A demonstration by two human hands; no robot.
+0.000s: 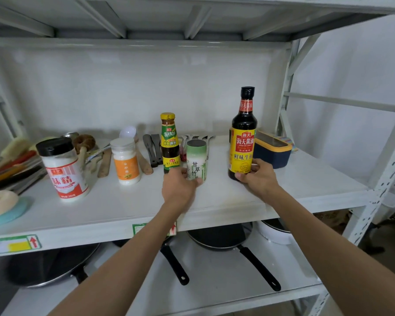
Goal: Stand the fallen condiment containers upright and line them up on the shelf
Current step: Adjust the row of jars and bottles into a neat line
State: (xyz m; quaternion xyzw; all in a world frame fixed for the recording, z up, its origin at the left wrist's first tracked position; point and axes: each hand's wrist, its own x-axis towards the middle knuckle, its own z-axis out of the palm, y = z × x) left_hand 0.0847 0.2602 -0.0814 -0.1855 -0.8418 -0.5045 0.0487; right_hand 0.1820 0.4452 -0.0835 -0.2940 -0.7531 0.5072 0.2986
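Observation:
On the white shelf [123, 208] five containers stand upright. At the left is a black-capped seasoning jar with a red and white label [64, 169], then a small white jar with an orange label [126, 161]. A yellow-capped oyster sauce bottle [169, 142] stands in the middle. Right in front of it my left hand [179, 187] grips the base of a green and white bamboo salt canister [196, 159]. Further right, my right hand [257, 179] holds the bottom of a tall dark soy sauce bottle [243, 135].
Spatulas, brushes and spoons [100, 153] lie along the back of the shelf, with more utensils [12, 163] and a sponge on a blue dish [2, 206] at the left. A navy and yellow box [271, 149] sits behind the soy sauce. Pans [224, 238] fill the lower shelf.

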